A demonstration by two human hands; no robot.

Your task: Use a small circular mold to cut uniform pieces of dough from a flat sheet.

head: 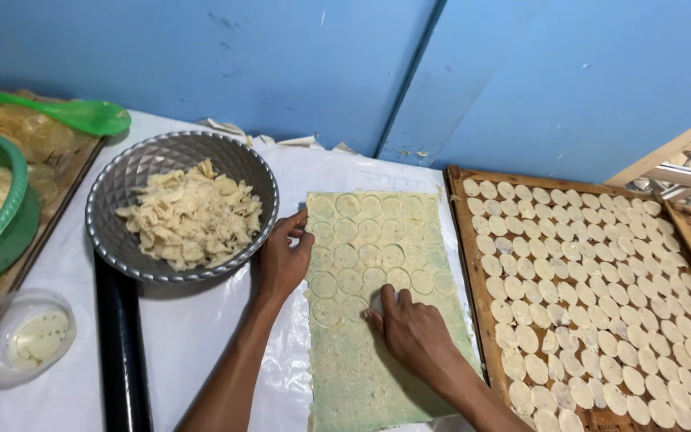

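A long flat sheet of pale greenish dough [361, 360] lies on white plastic, its upper part stamped with rows of round cuts. My left hand [283, 258] rests on the sheet's left edge, fingers spread on the dough. My right hand [413, 332] presses down on the sheet at the lowest row of circles, closed around a small round cutter [378, 302] that is mostly hidden under the fingers.
A silver metal bowl [113, 192] of dough scraps sits to the left. At right is a woven bamboo tray [467, 240] covered with several small dough discs. A green bowl [9, 216], green spoon [81, 114], clear plastic tub [17, 336] and black roller [121, 344] lie far left.
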